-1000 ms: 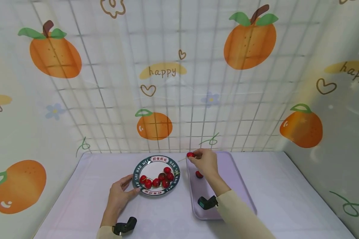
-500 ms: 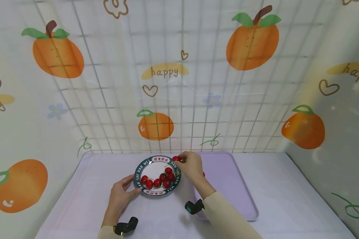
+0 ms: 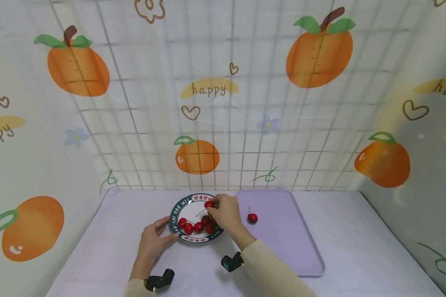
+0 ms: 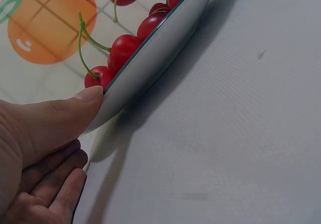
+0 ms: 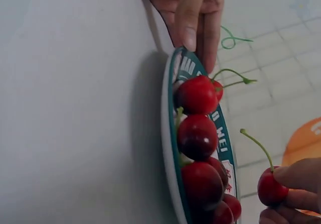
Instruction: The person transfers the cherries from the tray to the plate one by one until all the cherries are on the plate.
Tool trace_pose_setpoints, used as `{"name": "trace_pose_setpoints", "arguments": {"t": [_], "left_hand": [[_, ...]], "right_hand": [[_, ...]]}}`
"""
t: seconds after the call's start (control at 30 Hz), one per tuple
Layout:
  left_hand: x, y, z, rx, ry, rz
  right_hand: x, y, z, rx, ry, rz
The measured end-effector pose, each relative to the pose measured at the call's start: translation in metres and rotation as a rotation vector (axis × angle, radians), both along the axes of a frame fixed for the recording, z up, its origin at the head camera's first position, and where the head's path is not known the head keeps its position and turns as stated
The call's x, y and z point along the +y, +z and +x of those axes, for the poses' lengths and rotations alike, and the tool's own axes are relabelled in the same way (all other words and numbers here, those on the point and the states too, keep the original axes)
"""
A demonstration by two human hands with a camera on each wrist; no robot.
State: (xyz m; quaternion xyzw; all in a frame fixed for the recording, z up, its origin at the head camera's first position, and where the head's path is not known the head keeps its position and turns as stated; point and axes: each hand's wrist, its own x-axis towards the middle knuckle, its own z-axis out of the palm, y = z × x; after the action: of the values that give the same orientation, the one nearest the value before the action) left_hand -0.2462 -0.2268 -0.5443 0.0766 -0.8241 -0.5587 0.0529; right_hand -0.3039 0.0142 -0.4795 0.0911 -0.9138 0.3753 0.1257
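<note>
My right hand pinches a red cherry between thumb and fingers, above the right part of a round plate with a dark green lettered rim. In the right wrist view the held cherry has its green stem pointing up, apart from the plate. Several cherries lie on the plate, some hidden behind the right hand. My left hand grips the plate's left edge, thumb at the front and fingers farther back. In the left wrist view its thumb presses the rim beside a stemmed cherry.
Right of the plate lies a shallow purple tray with one stemmed cherry near its left side. The white table meets a printed curtain at the back and sides. Each wrist carries a small black camera.
My right hand has carried its cherry leftward from over the tray to over the plate, uncovering the tray's cherry. The left hand keeps its hold on the plate. The view has shifted slightly.
</note>
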Motion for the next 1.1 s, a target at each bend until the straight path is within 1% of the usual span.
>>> {"name": "trace_pose_setpoints", "arguments": {"t": [0.27,0.43,0.67,0.93,1.1], "left_hand": [[0.000,-0.003,0.000,-0.006,-0.002,-0.014],[-0.001,-0.003,-0.001,-0.002,0.001,-0.013],[-0.001,-0.005,-0.004,-0.003,0.006,0.000],[0.000,-0.005,-0.004,-0.003,0.009,-0.005],[0.000,-0.002,-0.002,0.002,0.010,-0.001]], "right_hand": [[-0.012,-0.010,0.000,-0.008,0.043,0.039],[-0.020,-0.013,-0.002,-0.006,0.051,0.096],[-0.025,-0.014,-0.005,-0.078,0.033,0.129],[-0.029,-0.013,-0.006,-0.087,0.033,0.152],[-0.033,-0.014,-0.008,-0.126,0.014,0.180]]}}
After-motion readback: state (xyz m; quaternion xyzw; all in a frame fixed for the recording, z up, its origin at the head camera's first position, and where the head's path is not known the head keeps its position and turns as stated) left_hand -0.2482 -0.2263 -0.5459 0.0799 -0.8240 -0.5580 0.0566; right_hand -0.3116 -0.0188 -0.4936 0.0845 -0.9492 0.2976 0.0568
